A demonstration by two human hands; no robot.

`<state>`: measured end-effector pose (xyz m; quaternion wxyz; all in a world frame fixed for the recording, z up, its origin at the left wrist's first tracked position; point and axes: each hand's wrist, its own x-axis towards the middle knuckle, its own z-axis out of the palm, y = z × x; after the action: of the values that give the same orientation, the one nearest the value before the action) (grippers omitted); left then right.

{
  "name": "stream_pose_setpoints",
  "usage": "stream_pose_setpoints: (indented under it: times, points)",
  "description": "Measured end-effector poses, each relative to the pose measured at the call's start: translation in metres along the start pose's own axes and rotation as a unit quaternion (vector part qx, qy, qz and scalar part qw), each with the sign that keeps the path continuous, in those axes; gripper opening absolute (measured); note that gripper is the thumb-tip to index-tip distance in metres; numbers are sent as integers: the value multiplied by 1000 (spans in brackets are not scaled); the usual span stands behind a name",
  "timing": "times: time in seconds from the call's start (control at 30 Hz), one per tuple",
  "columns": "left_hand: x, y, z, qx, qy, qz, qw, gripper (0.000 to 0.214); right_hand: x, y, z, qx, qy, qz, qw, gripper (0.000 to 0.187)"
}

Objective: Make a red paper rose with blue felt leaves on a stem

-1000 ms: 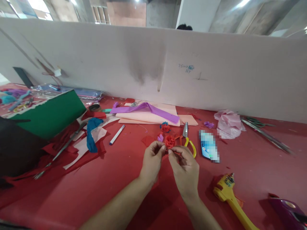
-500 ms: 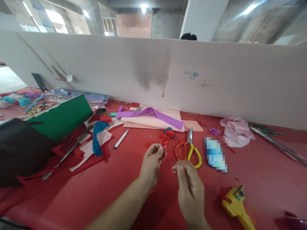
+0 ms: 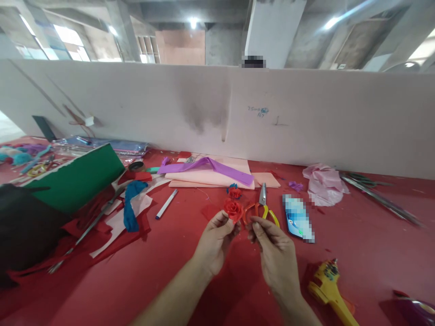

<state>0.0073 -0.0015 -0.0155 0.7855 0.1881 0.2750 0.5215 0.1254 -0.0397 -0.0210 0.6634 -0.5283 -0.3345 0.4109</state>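
Between the thumb and fingers of my left hand (image 3: 215, 242) is a red paper rose (image 3: 233, 209), its bloom facing up. Close by on the right, my right hand (image 3: 278, 249) is closed in a pinch; whatever its fingertips hold is too small to make out. Just beyond the rose, a smaller red and blue paper flower (image 3: 234, 192) lies on the table. Scissors (image 3: 263, 195) with one orange and one yellow handle lie behind my right hand, which partly covers the handles.
A phone (image 3: 299, 219) and a yellow glue gun (image 3: 328, 283) lie to the right. Purple paper strip (image 3: 227, 173) rests on peach paper (image 3: 204, 179) at the back. Left are a marker (image 3: 166, 204), paper scraps (image 3: 134, 206) and a green board (image 3: 78, 176). A white partition (image 3: 152, 104) stands behind.
My right hand has moved nearer the left hand and the rose. The rose now shows more of its open face. The camera view has shifted slightly.
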Motion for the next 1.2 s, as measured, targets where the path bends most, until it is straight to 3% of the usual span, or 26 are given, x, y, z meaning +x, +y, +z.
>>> stream_pose_setpoints:
  times: [0.2,0.37,0.47,0.67,0.73,0.83,0.93,1.2]
  points:
    - [-4,2,4,15,-32,-6,999,24,-2,-4,-1,-17,1,-34,999,20]
    - [-4,2,4,52,-105,-27,993,23,-2,-13,0,64,-34,-28,997,20]
    - [1,-1,-1,42,-92,-28,995,23,-1,-15,-2,70,-37,-45,996,16]
    - [6,-7,-7,0,-33,-39,999,19,2,-7,-5,-35,0,-16,999,24]
    - [5,-7,-7,2,-41,-51,998,16,2,-4,-3,-27,-26,-17,999,13]
    - [2,-6,-6,-3,-61,-64,996,11,1,-3,2,39,-58,9,997,19]
    - [1,-6,-5,-3,-80,-72,994,11,-2,-4,5,82,-66,26,994,12]
    - [2,-6,-7,15,-104,-63,992,11,-2,-7,2,76,-77,-4,994,12]
